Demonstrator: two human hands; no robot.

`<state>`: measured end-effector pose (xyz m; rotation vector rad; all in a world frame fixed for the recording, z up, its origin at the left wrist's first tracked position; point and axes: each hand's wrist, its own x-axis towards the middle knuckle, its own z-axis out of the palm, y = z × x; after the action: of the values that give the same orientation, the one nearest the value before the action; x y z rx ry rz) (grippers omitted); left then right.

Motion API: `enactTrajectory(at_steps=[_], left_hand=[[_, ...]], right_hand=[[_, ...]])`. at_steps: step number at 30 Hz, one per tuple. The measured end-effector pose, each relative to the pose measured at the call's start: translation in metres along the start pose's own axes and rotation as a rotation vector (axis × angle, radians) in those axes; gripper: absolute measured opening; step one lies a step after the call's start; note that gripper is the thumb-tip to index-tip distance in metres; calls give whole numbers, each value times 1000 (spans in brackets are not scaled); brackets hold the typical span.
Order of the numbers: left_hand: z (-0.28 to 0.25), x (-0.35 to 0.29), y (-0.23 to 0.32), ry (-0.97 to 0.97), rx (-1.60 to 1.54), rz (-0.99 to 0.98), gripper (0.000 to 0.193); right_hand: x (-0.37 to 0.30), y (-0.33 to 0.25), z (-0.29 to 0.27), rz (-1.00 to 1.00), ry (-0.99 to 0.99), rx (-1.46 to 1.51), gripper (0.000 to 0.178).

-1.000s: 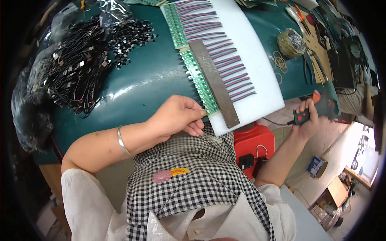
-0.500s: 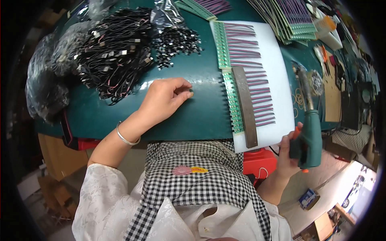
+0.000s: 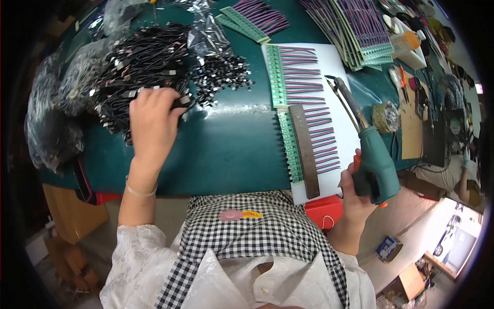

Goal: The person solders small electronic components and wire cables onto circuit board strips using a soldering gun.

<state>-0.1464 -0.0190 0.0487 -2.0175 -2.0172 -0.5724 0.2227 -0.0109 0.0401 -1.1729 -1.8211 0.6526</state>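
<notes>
At the far left edge of the dark green tabletop (image 3: 231, 149) lie clear plastic bags (image 3: 51, 123), crumpled and partly filled with dark wire pieces; another opened bag (image 3: 203, 33) sits further up among the loose parts. Beside them spreads a heap of black wire leads (image 3: 139, 62) with small metal ends, and the left hand (image 3: 152, 121) rests palm down on its near edge, its grip curled into the wires, fingertips buried so that what they pinch cannot be told. A thin bracelet (image 3: 140, 191) circles that wrist.

Right of the bare middle of the tabletop lies a white sheet (image 3: 339, 69) carrying green circuit strips (image 3: 288, 139) with purple and red wires (image 3: 321, 139) fanned out to the right, and a flat grey metal bar (image 3: 304, 149) laid lengthwise over them. More strip stacks (image 3: 360, 31) lie toward the top right.

The right hand (image 3: 355, 193), at the near right edge of the tabletop, has its grip closed around the handle of a soldering gun (image 3: 373, 162). The tool has a teal pistol-shaped body with an orange trigger and a long brown metal barrel. Its long axis runs from the hand up and to the left, the tip hovering above the white sheet, near the upper wires. Just right of the barrel sits a solder spool (image 3: 385, 117).
</notes>
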Motion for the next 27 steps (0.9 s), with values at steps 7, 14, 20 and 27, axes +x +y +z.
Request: enactTrajectory(at_steps=[7, 14, 20, 27], left_hand=[[-53, 0, 44, 253, -809, -395, 40], [21, -23, 62, -262, -1367, -478, 27], [28, -23, 67, -349, -381, 90, 32], [56, -14, 88, -387, -453, 268, 21]], right_hand=[[5, 19, 7, 60, 34, 109, 54], [12, 20, 33, -59, 15, -122, 51], [-1, 25, 26, 144, 4, -65, 51], [2, 21, 46, -42, -116, -291, 59]])
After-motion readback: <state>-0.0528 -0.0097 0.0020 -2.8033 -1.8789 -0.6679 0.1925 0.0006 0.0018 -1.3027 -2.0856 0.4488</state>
